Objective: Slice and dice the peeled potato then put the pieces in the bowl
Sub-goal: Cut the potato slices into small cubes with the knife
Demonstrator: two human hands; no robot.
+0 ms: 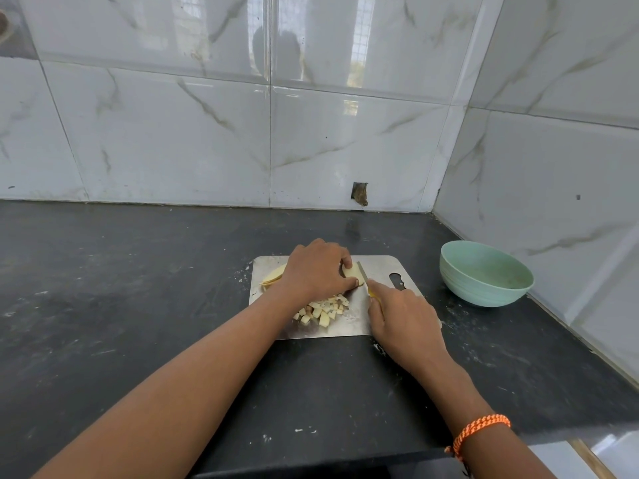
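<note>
One big dark countertop (pixel 138 305) is seen filling most of the view, backed by glossy white marble-look tiles (pixel 173 133) that wrap round the corner on the right. A steel cutting board (pixel 380 267) is laid flat on it, roughly mid-counter. A pale green bowl (pixel 484 274) is parked on the counter just right of the board, not touching it, and honestly no potato can be made out in it.

On the board, the left hand (pixel 314 267) is curled over a chunk of peeled potato (pixel 352 272), which is pinched between the fingertips on top and the thumb at the near side. The right hand (pixel 404 319) is wrapped round a yellow handle, fingers closed together, with the forefinger stretched along toward the blade. The knife (pixel 363 273) is set right against the right end of that potato chunk, tip pointing away toward the wall.

A stack of flat potato slices (pixel 273 275) is left at the board's far left, partly hidden behind the left hand. A heap of diced pieces (pixel 323 311) is piled near the front of the board, between the two wrists. An orange braided band (pixel 480 430) is worn on the right wrist.
</note>
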